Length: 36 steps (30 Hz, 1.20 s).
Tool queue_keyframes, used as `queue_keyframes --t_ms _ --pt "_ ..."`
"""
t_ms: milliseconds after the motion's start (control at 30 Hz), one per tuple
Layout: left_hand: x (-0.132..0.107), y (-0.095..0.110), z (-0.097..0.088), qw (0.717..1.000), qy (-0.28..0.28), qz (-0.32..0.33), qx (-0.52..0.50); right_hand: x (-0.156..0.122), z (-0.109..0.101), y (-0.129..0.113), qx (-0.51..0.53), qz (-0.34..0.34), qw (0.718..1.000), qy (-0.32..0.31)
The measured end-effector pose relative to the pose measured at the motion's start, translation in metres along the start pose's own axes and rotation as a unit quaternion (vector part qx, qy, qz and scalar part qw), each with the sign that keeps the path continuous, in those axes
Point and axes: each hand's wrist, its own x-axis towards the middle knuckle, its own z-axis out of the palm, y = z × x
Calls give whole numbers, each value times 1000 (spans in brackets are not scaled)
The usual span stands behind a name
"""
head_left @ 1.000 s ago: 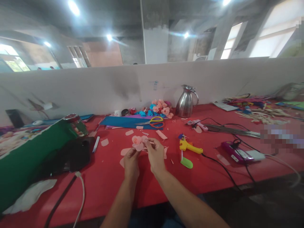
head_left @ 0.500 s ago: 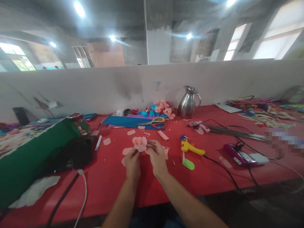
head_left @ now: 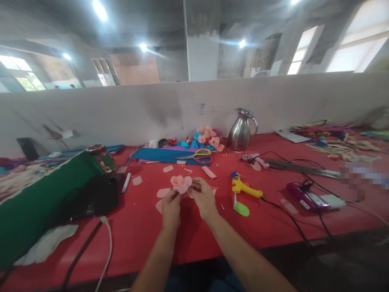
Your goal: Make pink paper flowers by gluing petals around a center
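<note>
Pinching the flower [head_left: 177,182], the left hand [head_left: 170,207] holds its near side. The flower has turned, bringing petals [head_left: 184,186] to the right hand [head_left: 205,198], whose grip I cannot judge.

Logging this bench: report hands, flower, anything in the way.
Left hand, right hand: fingers on pink flower, over red table. Loose pink pieces lie near; yellow glue gun off to the right. Flower unobstructed.

Pink flower [head_left: 181,184] between fingers [head_left: 199,183]

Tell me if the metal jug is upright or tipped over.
Upright: the metal jug stands on its wide base on the red table, with its neck pointing up.
</note>
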Motion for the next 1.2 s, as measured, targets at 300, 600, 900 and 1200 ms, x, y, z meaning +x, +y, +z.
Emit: queue_keyframes --t_ms 300,600,900,1200 --pt "-3 2 0 999 -47 -11 -4 0 -7 5 -51 -44 997 -37" --pt "-7 4 1 997 -81 -16 10 0 -10 7 -116 -71 991 -14" --pt "-7 3 1 996 -88 -8 -2 -3 -10 6 -110 -53 992 -29" --pt "-9 5 1 993 -102 -51 -5 -7 -7 -1 -92 -16 995 -44"
